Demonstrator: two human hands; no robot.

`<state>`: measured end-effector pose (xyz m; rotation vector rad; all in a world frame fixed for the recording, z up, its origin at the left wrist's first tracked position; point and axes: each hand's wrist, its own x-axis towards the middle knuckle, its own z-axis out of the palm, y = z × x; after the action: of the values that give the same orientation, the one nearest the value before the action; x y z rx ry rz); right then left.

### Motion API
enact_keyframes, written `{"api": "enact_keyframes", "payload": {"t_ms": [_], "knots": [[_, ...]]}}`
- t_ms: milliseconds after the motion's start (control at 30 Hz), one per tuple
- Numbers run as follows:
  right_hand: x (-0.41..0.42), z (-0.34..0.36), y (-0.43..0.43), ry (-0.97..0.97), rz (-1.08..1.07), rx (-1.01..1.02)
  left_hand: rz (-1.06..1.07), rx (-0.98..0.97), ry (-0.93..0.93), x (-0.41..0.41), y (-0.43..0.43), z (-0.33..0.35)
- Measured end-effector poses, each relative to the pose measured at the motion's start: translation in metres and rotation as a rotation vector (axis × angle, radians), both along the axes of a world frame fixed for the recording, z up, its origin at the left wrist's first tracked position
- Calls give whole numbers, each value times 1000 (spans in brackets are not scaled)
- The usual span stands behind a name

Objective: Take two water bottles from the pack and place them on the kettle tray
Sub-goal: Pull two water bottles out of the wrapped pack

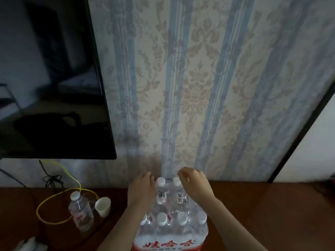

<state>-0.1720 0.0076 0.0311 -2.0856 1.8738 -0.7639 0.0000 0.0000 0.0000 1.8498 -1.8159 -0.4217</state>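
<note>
Both hands were at the far end of the pack (170, 230). The left hand (143, 192) lay flat beside 1 upright bottle (161, 185). The right hand (194, 183) was curled just over another cap (176, 181); I could not tell if it gripped.

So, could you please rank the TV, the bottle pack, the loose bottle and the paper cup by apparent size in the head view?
Largest to smallest as they appear:
1. TV
2. bottle pack, though it is nearest the camera
3. loose bottle
4. paper cup

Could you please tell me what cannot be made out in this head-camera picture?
- Kettle tray: none in view.
- Pack of water bottles: lower part cut off by the bottom edge.
- Left hand and right hand: blurred, so their grip is unclear.
- White object at bottom left: cut off, unidentifiable.
</note>
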Motion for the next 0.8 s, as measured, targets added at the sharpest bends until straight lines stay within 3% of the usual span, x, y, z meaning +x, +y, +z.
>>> {"api": "enact_keyframes", "payload": {"t_ms": [133,267,400,800], "knots": [[11,-35,3,-40,72,66,-27,14,-3,4,19,-50],[25,-57,1,-60,177,104,-85,-107,-40,7,19,-72],[36,-70,-4,64,207,147,-107,-163,-46,7,21,-70],[-27,-54,5,-121,51,158,-94,-118,114,9,14,-78]]}}
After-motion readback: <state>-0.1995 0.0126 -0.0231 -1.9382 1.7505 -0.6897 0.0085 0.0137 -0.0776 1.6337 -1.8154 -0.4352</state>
